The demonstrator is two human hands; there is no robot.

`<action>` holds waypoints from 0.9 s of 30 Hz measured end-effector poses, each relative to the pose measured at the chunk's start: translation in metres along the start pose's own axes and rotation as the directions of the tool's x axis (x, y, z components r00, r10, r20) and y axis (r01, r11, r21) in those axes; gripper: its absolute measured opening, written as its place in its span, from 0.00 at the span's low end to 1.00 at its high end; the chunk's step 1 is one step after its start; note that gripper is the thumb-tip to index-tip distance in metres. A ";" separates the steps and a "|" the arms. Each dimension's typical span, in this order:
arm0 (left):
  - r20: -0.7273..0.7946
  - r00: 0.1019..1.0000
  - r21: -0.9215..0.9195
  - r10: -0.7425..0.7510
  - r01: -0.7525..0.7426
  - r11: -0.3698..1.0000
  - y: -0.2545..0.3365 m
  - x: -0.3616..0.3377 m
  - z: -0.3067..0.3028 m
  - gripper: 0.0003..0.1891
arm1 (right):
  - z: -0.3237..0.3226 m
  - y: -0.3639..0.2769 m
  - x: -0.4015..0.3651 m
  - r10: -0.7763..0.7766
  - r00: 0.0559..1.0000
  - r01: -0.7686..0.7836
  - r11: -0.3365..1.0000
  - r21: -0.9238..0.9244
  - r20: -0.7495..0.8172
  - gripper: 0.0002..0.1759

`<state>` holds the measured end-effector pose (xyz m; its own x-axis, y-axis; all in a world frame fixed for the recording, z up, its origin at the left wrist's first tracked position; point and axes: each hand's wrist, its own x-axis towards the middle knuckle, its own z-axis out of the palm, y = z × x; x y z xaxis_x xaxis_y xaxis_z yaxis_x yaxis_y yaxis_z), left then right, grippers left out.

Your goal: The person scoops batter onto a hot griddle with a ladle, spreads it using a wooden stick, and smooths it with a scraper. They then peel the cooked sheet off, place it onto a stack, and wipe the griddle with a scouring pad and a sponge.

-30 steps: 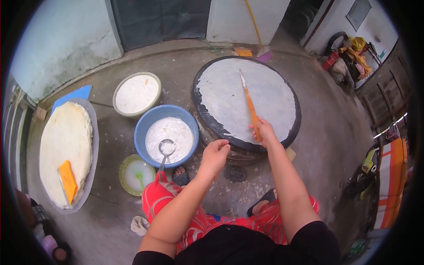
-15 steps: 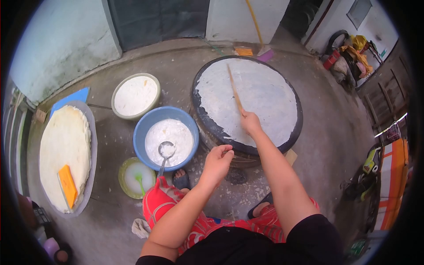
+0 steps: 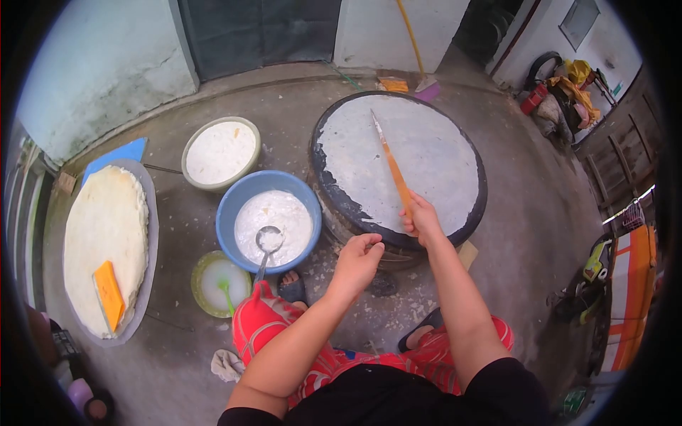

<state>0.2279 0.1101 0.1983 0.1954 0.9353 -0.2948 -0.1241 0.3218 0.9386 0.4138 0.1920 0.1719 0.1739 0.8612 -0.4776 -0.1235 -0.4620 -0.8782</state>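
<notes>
My right hand (image 3: 423, 219) is wrapped around one end of a long flat wooden spatula (image 3: 391, 160), whose far end is coated white. The spatula reaches over a large round black-rimmed griddle (image 3: 483, 186). A thin layer of white batter (image 3: 430, 156) covers most of its surface, with a ragged border at the left. My left hand (image 3: 359, 263) hovers by the griddle's front edge, fingers curled in and nothing visible in them. Beside it stands a blue basin (image 3: 226, 221) of white batter, with a metal ladle (image 3: 269, 240) resting in it.
Behind the blue basin stands a pale basin (image 3: 253, 160) filled with white batter. A green bowl (image 3: 197, 295) holds cloudy liquid and a green-handled tool. At the left, stacked pale flat sheets (image 3: 106, 220) lie on a grey board, with an orange scraper (image 3: 109, 291) on top.
My right hand has shifted right and towards me, turning the spatula so that its broad side shows. My left hand has moved slightly right.
</notes>
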 end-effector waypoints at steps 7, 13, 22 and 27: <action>-0.006 1.000 0.028 0.005 -0.005 1.000 -0.002 0.001 0.001 0.17 | 0.020 0.017 0.066 -0.352 0.934 0.220 0.712 -0.667 -0.068 0.20; -0.019 1.000 0.041 0.019 -0.018 0.999 -0.004 0.005 -0.001 0.17 | 0.051 0.012 0.066 -0.404 0.913 0.167 0.258 -0.952 0.050 0.18; -0.014 1.000 0.033 0.025 -0.024 0.999 0.000 0.004 -0.001 0.17 | -0.014 0.024 -0.008 0.044 0.992 -0.025 0.987 0.159 -0.116 0.24; -0.008 1.000 0.035 0.002 -0.002 0.999 0.003 -0.001 0.001 0.17 | -0.022 0.044 -0.057 -0.029 0.998 0.031 0.999 0.027 -0.050 0.22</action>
<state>0.2287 0.1101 0.2019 0.1874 0.9372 -0.2942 -0.0907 0.3148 0.9448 0.4200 0.1180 0.1596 0.2265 0.8625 -0.4525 -0.1446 -0.4296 -0.8914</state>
